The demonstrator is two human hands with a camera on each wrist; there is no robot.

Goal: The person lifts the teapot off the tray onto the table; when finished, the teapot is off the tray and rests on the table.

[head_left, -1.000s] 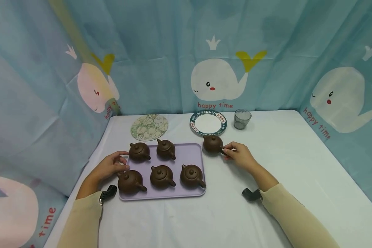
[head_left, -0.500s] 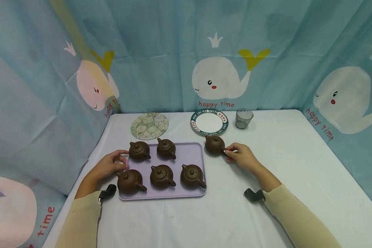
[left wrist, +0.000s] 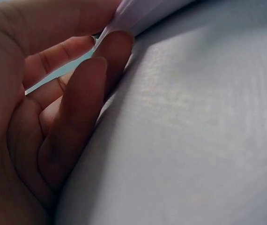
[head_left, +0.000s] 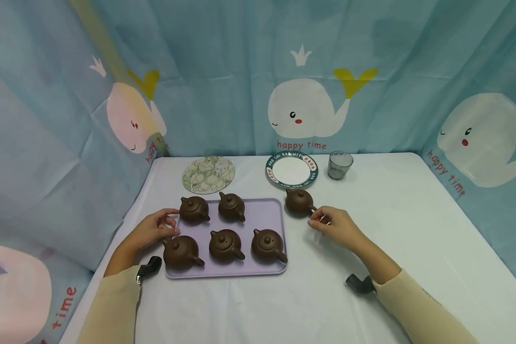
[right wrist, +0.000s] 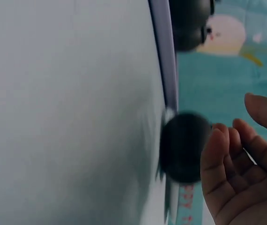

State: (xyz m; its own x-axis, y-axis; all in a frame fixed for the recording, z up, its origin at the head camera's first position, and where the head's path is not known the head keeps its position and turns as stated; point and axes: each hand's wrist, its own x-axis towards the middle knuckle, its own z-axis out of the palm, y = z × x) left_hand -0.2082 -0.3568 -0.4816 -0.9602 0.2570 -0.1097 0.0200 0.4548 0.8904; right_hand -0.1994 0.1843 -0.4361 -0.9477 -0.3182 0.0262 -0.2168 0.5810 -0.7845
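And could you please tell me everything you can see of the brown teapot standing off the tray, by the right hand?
The teapot is round, matte and dark brown, like unglazed clay, with its knobbed lid on. It stands upright on the white tablecloth, just right of the tray and on the near side of the plate. Its short spout points away and leftward; its handle points toward the right hand, which is close by, though contact is unclear.
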